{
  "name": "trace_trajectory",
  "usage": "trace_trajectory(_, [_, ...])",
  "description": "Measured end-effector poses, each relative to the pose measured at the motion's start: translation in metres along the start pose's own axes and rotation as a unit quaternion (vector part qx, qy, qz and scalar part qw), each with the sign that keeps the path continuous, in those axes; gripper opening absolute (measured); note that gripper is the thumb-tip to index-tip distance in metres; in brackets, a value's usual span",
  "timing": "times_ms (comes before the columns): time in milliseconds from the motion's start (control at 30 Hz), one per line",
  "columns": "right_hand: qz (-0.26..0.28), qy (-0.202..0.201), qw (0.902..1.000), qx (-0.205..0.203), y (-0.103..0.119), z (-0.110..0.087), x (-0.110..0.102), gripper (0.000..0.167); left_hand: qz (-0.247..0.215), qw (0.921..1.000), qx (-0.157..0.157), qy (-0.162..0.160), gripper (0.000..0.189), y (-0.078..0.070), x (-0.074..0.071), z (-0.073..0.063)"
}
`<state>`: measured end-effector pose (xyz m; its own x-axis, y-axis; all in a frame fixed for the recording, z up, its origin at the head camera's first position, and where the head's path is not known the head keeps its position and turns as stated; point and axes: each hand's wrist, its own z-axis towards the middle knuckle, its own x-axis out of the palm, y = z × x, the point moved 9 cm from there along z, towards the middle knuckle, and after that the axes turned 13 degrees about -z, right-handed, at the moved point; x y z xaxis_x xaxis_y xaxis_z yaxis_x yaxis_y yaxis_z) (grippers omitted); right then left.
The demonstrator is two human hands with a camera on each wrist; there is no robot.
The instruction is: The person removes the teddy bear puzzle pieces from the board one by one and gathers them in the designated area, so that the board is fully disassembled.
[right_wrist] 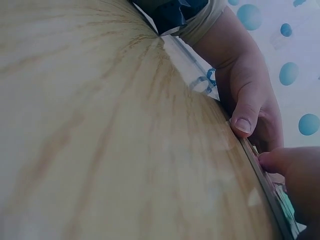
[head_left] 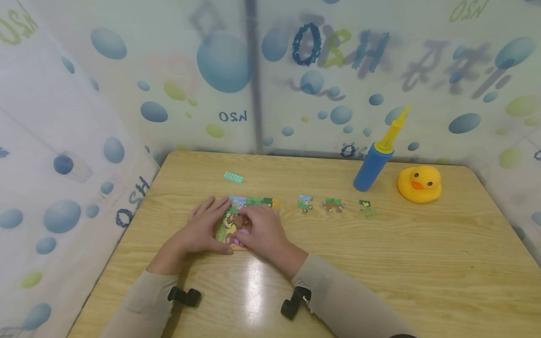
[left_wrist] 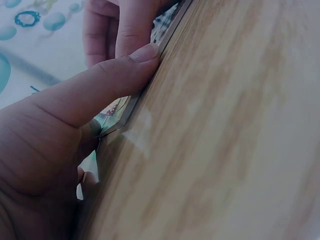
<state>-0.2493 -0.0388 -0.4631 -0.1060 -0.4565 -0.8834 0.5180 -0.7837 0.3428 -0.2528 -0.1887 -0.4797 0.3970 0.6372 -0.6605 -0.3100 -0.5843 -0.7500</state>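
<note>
A colourful jigsaw puzzle (head_left: 253, 201) in a flat board lies on the table, left of the middle. My left hand (head_left: 198, 230) rests along its left side, fingers extended and spread, the thumb touching the near edge. Over the puzzle, my right hand (head_left: 267, 231) bends its thumb and forefinger about a brown-bear puzzle piece (head_left: 237, 220); the other fingers partly cover the picture. To the right lie three loose puzzle pieces: one blue and green (head_left: 305, 203), one brown and green (head_left: 333, 205) and one with green shapes (head_left: 367, 209).
Beyond the puzzle lies a mint-green toy brick (head_left: 234, 177). A blue and yellow hand pump (head_left: 373, 166) stands at the back right, beside a yellow rubber duck (head_left: 419, 184). A bubble-patterned curtain (head_left: 296, 117) borders the wooden table (head_left: 380, 272).
</note>
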Motion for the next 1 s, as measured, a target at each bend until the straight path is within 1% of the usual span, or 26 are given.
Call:
trace_trajectory(133, [-0.017,-0.015,0.9994,-0.025,0.0029,-0.0019,-0.0027,0.048,-0.005,0.9999,0.008,-0.005,0.134,0.0016,0.0008,0.0006])
trace_trajectory(200, [-0.023,-0.018,0.9991,-0.030,0.0037,-0.0034,-0.0035,0.049,-0.008,0.9999,0.009,-0.007,0.135,0.0028,0.0011,0.0010])
trace_trajectory(300, [-0.027,-0.023,0.9989,-0.032,0.0039,-0.0049,-0.0042,0.049,-0.005,1.0000,0.003,-0.004,0.136,0.0065,0.0023,0.0019])
trace_trajectory(400, [-0.026,-0.038,0.9984,-0.034,0.0042,-0.0045,-0.0061,0.039,0.002,1.0000,-0.006,0.000,0.137,0.0096,0.0036,0.0025])
trace_trajectory(500, [-0.030,-0.051,0.9977,-0.033,0.0041,-0.0028,-0.0073,0.029,0.005,0.9999,-0.010,0.003,0.137,0.0061,0.0025,0.0021])
trace_trajectory(567, [-0.037,-0.048,0.9977,-0.030,0.0038,-0.0013,-0.0063,0.027,0.008,0.9999,-0.013,0.005,0.137,0.0035,0.0013,0.0017])
trace_trajectory(667, [-0.046,-0.036,0.9980,-0.026,0.0037,-0.0005,-0.0047,0.029,0.014,0.9997,-0.020,0.008,0.137,0.0021,0.0003,0.0013])
trace_trajectory(867, [-0.059,-0.041,0.9966,-0.040,0.0070,-0.0024,-0.0057,0.030,0.010,0.9996,-0.023,0.010,0.137,0.0029,0.0008,0.0017])
trace_trajectory(1000, [-0.074,-0.028,0.9957,-0.048,0.0083,-0.0036,-0.0038,0.033,0.009,0.9997,-0.022,0.010,0.137,0.0035,0.0013,0.0022])
